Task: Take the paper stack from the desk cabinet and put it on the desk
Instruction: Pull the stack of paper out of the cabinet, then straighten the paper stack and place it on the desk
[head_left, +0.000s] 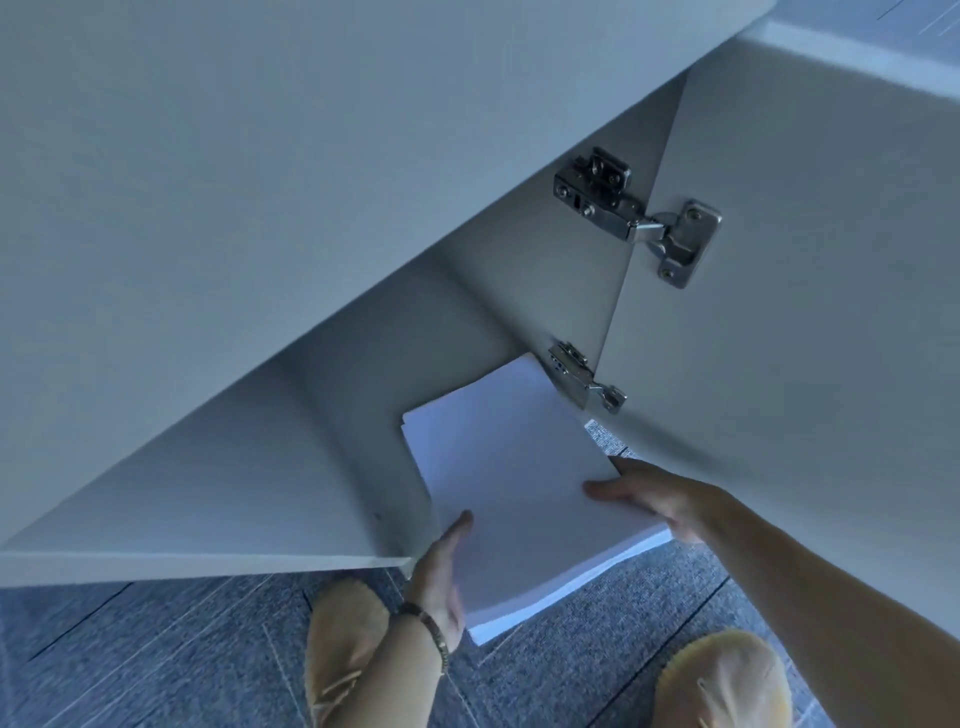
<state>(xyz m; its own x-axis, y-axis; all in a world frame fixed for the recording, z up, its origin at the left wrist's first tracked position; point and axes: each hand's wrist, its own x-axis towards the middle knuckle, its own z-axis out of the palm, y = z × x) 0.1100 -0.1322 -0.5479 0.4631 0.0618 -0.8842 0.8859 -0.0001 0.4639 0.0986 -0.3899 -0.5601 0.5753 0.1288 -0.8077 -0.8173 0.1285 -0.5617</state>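
Observation:
A thick white paper stack (514, 488) lies half inside the open desk cabinet (353, 384), its near end jutting out over the floor. My left hand (441, 577) grips the stack's left near edge, thumb on top. My right hand (654, 499) holds the right edge, thumb on the top sheet. The stack is tilted and fanned slightly at its far corner. The desk top (852, 47) shows as a pale edge at the upper right.
The cabinet door (805, 291) stands open to the right on two metal hinges (639, 218). The cabinet's left side panel (208, 558) reaches toward me. My knees (353, 644) rest on blue-grey carpet (156, 649) below the stack.

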